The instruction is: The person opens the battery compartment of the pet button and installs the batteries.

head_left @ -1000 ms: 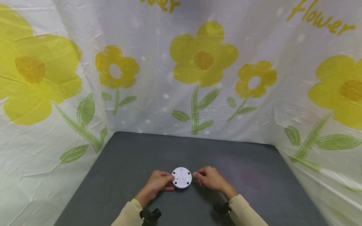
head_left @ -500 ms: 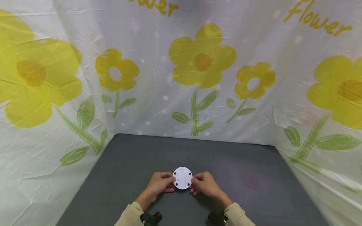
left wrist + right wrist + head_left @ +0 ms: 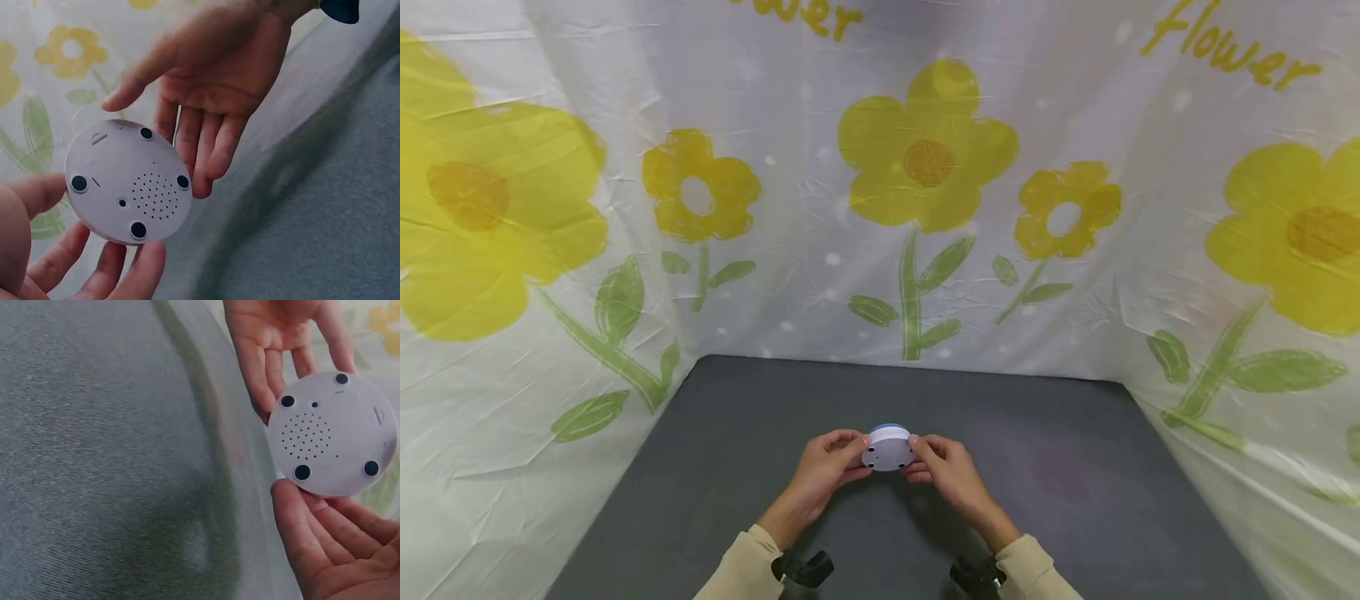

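Observation:
A round white device (image 3: 887, 452) with a speaker grille of small holes and several black rubber feet is held between both hands, tilted so its underside faces me. A blue edge shows along its far side in the head view. My left hand (image 3: 822, 473) grips its left rim, thumb on the near face and fingers behind. On the opposite rim, my right hand (image 3: 953, 477) pinches with thumb and fingers. The left wrist view shows the device's underside (image 3: 112, 162) fully, with a small slot and a round hole. Its front face is turned away, hidden.
A dark grey table (image 3: 760, 408) lies under the hands. White curtains (image 3: 797, 283) printed with yellow flowers stand around its back and sides. Black wrist straps (image 3: 802, 569) sit at the cuffs of beige sleeves (image 3: 741, 567).
My right hand has come in from the right and taken hold of the device's rim. The device has moved away from me and tipped, bringing its blue edge into view.

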{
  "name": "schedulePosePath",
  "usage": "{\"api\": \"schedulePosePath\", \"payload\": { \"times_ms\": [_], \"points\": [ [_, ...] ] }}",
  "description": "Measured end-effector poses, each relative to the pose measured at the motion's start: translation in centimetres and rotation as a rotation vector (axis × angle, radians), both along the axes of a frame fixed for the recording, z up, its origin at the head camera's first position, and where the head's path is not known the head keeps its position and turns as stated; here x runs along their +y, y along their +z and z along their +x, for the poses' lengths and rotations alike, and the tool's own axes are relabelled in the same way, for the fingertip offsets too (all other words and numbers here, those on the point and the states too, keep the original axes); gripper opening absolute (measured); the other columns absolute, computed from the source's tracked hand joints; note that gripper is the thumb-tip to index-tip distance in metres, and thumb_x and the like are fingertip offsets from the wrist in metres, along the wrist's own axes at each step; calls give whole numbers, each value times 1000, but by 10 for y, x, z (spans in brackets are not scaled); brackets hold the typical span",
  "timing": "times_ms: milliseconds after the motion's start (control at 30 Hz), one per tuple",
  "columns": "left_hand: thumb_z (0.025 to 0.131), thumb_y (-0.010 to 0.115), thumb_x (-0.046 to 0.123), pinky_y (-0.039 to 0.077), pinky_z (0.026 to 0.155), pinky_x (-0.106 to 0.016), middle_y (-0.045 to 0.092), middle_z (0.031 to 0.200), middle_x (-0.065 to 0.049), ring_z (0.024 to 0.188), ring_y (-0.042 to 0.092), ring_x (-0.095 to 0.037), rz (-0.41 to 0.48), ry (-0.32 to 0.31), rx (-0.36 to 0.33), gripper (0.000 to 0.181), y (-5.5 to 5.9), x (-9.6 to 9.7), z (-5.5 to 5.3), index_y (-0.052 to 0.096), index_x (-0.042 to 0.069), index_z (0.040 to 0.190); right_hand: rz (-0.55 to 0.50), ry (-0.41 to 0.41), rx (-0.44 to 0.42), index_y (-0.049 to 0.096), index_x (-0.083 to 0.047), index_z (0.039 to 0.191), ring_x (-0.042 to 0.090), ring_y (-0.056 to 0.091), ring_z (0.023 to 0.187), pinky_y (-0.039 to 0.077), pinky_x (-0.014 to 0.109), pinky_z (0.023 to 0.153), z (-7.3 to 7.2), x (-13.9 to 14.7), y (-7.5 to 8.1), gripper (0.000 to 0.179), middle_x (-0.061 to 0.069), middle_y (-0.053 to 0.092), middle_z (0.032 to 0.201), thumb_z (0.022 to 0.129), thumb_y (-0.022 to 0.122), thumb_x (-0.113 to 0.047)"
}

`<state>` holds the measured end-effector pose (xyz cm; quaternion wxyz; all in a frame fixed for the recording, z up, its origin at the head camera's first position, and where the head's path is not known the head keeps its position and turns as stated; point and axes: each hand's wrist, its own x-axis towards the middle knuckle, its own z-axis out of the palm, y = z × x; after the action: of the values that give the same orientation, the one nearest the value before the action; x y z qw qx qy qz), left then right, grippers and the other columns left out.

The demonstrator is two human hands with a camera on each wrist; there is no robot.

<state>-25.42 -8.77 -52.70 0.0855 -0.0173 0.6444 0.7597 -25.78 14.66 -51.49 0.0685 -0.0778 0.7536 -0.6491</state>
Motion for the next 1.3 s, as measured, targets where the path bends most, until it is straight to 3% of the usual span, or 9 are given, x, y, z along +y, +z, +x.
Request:
{"api": "schedulePosePath", "payload": {
  "times_ms": [167,333,433,667,867,967,1133,1300],
  "points": [
    [103,78,19,66,101,-48,77,120,-20,105,78,-27,-42,5,85,39,8,0,-1,70,-10,127,81,0,78,70,6,128,37,80,104,69,38,91,-1,4,4,36,22,80,117,107,73,-24],
    [103,78,18,67,98,-42,78,124,-24,109,79,-32,-165,-60,170,40,12,-4,-3,72,-10,130,175,3,171,72,-5,129,25,79,109,66,27,90,-2,11,9,36,14,80,124,99,83,-21],
    [101,81,20,67,99,-41,77,129,-23,114,78,-32,-259,-93,233,43,11,-5,-4,73,-7,133,194,38,213,71,-7,131,27,79,110,67,30,92,-3,15,10,42,15,79,127,93,88,-16],
    [96,85,13,67,95,-36,76,132,-22,118,78,-34,-459,-105,406,47,0,-1,-5,72,-3,137,334,69,323,69,-10,132,26,80,110,67,38,96,-7,20,-1,55,10,81,125,84,96,-13],
    [93,88,15,62,106,-54,78,131,-15,122,75,-33,-709,-60,534,46,-12,7,-3,75,2,135,440,71,415,68,-7,132,29,80,107,67,46,95,-10,21,-14,60,11,81,122,79,97,-7],
    [92,89,16,58,111,-59,79,130,-14,126,73,-35,-800,-54,545,44,-20,10,-2,76,3,132,504,73,436,69,-8,131,26,80,105,68,45,93,-11,21,-19,59,9,82,120,79,98,-10],
    [91,90,15,58,110,-59,79,128,-16,124,74,-36,-846,-72,523,43,-27,12,-1,77,1,128,551,82,413,71,-10,129,21,80,103,68,42,91,-12,21,-27,56,6,83,118,80,98,-17],
    [89,91,14,57,110,-58,79,126,-16,122,74,-35,-883,-66,536,43,-30,13,-3,77,0,127,556,90,391,70,-9,130,23,80,110,66,47,98,-14,21,-32,57,9,82,124,81,98,-17]
  ]
}}
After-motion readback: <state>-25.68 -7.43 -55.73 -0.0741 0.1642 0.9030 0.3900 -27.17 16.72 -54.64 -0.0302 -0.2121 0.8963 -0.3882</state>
